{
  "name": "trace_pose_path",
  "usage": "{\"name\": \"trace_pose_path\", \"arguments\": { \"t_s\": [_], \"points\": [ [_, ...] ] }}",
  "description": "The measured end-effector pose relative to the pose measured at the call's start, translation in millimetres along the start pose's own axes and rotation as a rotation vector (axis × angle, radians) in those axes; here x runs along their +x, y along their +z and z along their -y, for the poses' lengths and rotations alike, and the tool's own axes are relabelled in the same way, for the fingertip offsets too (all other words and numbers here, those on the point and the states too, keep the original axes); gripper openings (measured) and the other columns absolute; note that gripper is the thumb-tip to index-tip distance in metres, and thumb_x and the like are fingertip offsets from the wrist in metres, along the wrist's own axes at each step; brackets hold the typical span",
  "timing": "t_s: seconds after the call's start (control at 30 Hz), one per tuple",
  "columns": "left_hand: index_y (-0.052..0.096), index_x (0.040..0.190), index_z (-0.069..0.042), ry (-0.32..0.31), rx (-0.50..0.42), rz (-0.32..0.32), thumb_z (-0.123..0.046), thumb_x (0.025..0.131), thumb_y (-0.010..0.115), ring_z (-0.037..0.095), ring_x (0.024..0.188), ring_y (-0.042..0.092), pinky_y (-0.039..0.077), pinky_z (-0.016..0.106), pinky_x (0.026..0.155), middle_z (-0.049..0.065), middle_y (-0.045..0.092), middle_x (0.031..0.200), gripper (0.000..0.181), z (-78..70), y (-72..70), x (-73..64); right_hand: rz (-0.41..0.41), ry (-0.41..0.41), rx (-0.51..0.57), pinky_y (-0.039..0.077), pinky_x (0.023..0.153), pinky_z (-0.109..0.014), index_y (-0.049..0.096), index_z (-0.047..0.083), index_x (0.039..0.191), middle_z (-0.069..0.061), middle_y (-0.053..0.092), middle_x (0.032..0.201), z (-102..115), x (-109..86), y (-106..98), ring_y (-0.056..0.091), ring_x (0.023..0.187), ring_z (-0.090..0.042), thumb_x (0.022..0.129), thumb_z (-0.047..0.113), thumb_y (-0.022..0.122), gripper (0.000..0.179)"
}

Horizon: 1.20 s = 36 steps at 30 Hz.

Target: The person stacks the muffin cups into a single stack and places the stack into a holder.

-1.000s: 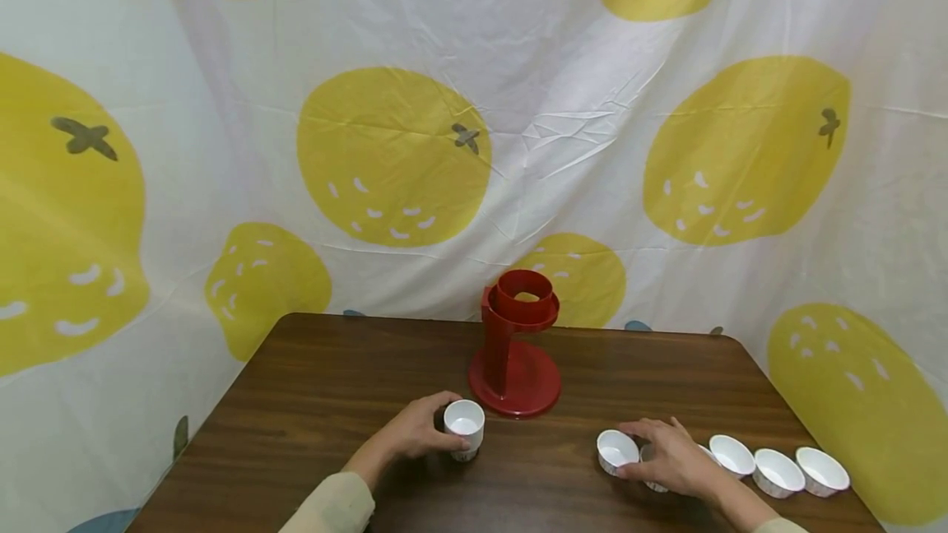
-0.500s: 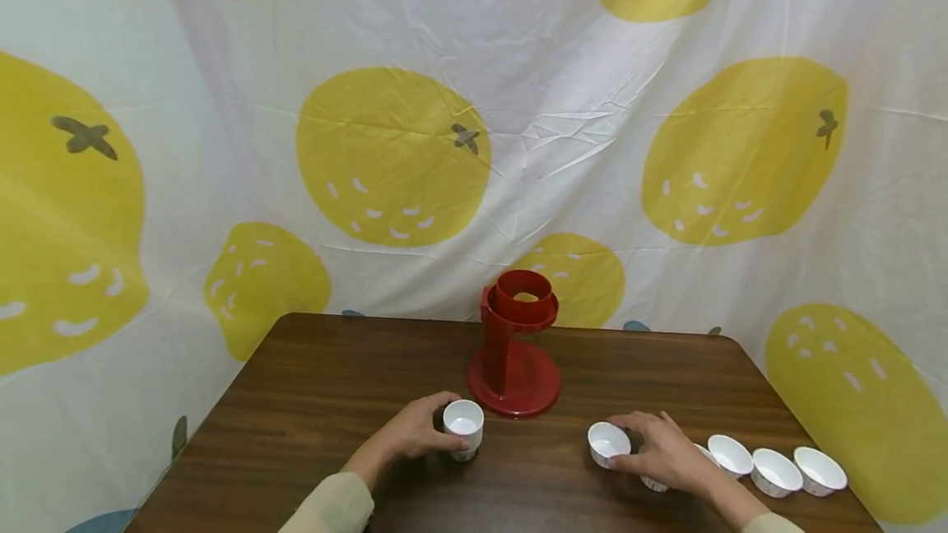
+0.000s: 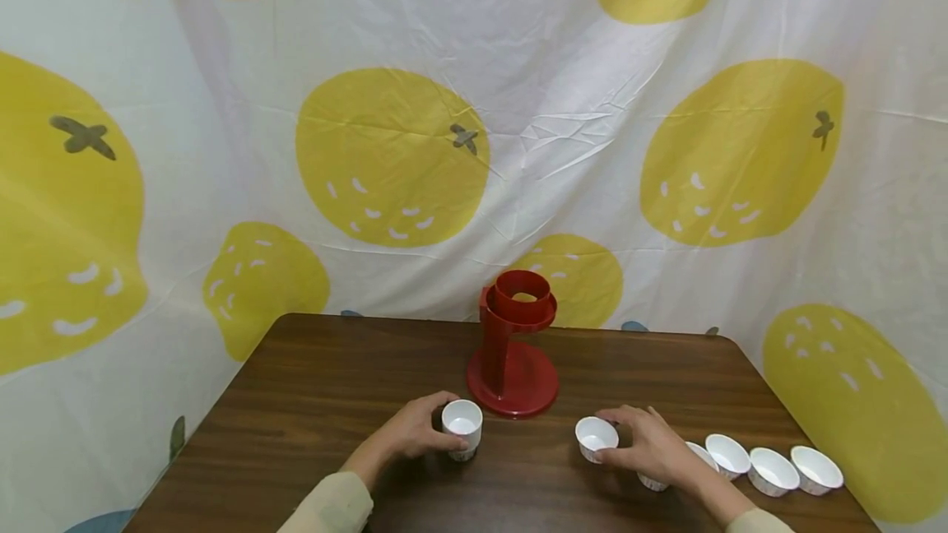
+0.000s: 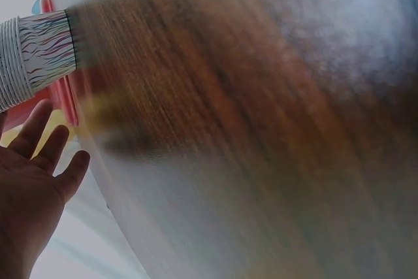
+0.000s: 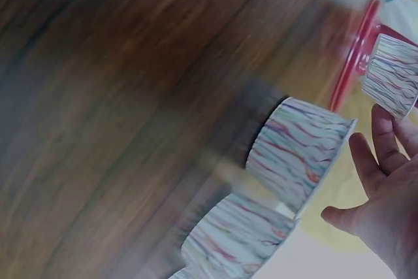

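Cup (image 3: 596, 437) moved leftward in right hand (image 3: 650, 444); white inside, colourful wavy lines outside.

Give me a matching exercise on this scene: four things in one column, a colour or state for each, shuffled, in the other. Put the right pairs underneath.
Column one
1. Left hand
2. Stand
3. Right hand
4. Table

Column two
A. Holds a single cup
B. Brown, with a wood grain
C. Holds a stack of cups
D. Red

Right pairs: 1-C, 2-D, 3-A, 4-B
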State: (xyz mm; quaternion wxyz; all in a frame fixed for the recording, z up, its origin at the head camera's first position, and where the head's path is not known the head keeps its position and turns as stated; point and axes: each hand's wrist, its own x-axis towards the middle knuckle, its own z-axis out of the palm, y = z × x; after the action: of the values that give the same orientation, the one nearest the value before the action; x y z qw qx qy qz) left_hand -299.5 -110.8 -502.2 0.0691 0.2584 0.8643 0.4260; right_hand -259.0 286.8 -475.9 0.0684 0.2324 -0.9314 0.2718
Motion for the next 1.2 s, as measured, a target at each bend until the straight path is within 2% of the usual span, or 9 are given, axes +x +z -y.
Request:
{"name": "trace_pose_path", "arguments": {
  "t_s": [0.4, 0.83, 1.2],
  "points": [
    [0.061, 0.124, -0.010, 0.006, 0.006, -0.002, -0.033, 0.076, 0.086, 0.021, 0.102, 0.058, 0.045, 0.045, 0.091, -0.003, 0.064, 0.107, 0.059, -2.3, 0.8, 0.5, -0.018, -0.063, -0.006, 0.027, 0.099, -0.074, 0.068, 0.002, 0.117, -0.004, 0.071, 0.110, 12, 10.4, 2, 0.064, 0.106, -0.027, 0.077, 0.041, 0.084, 0.058],
    [0.061, 0.124, -0.010, 0.005, 0.017, -0.001, -0.034, 0.077, 0.086, 0.021, 0.102, 0.058, 0.045, 0.046, 0.091, -0.002, 0.064, 0.107, 0.059, -2.3, 0.9, 1.5, 0.004, -0.067, 0.046, 0.021, 0.101, -0.076, 0.068, 0.004, 0.120, -0.001, 0.069, 0.112, 25, 22.9, 10, 0.062, 0.111, -0.028, 0.079, 0.042, 0.082, 0.059],
    [0.061, 0.125, -0.010, -0.009, 0.006, 0.003, -0.034, 0.076, 0.086, 0.022, 0.103, 0.058, 0.045, 0.047, 0.091, -0.002, 0.064, 0.108, 0.060, -1.8, -0.3, 0.2, -0.003, -0.065, 0.102, 0.019, 0.100, -0.078, 0.069, 0.007, 0.119, 0.002, 0.069, 0.110, 39, 31.0, 29, 0.062, 0.110, -0.025, 0.078, 0.042, 0.083, 0.056]
  ]
}}
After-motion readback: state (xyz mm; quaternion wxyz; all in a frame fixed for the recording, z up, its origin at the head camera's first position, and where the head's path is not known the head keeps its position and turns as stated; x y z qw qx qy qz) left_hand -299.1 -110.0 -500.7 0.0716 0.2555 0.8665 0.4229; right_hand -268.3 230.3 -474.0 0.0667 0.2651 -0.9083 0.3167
